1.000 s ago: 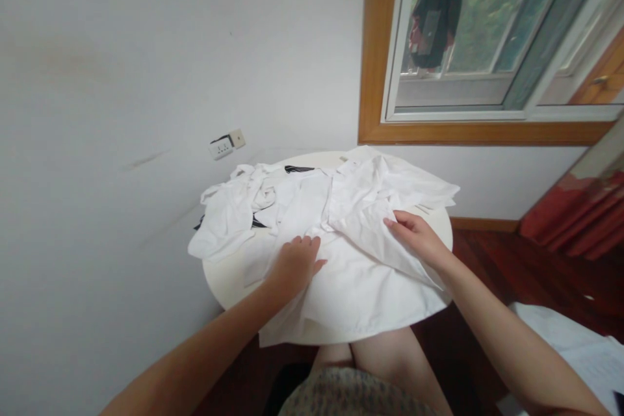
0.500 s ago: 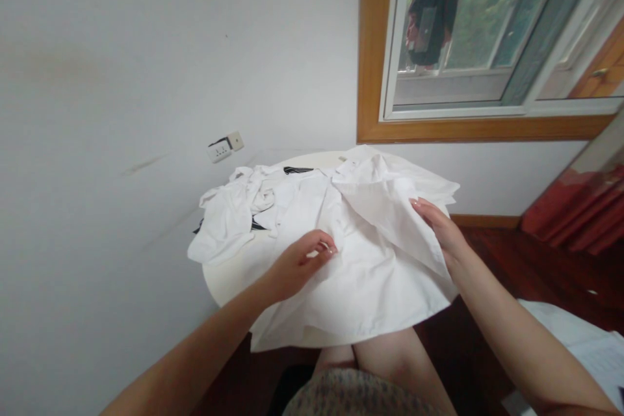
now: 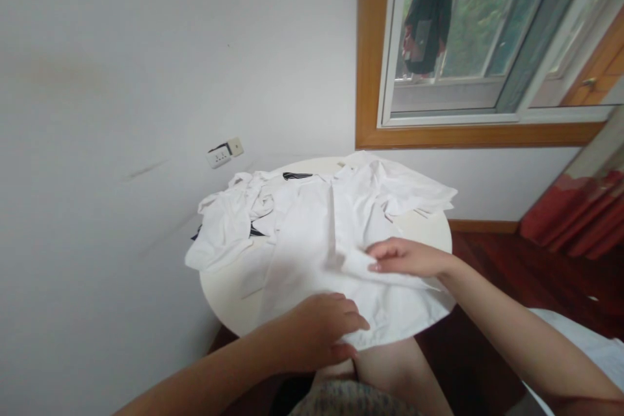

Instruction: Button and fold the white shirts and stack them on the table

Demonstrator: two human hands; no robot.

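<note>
A white shirt (image 3: 302,234) is spread over a round white table, its collar end near the wall and its hem along the near edge. My left hand (image 3: 326,331) is at the near hem, fingers over the cloth and thumb at the edge, closed around it. The fingers of my right hand (image 3: 404,258) grip a front panel of the shirt, lifting it in a fold over the lower part. One sleeve lies out to the right. On the left, a crumpled white garment (image 3: 229,221) with black striped parts rests beside the shirt.
The round table (image 3: 229,299) stands against a white wall with a socket (image 3: 219,156). A wood-framed window (image 3: 370,136) is at upper right, a red curtain (image 3: 575,208) at the right. White cloth (image 3: 575,344) lies low on the right.
My right hand has moved left and nearer with the shirt panel, uncovering table at the right. My left hand has come down to the hem.
</note>
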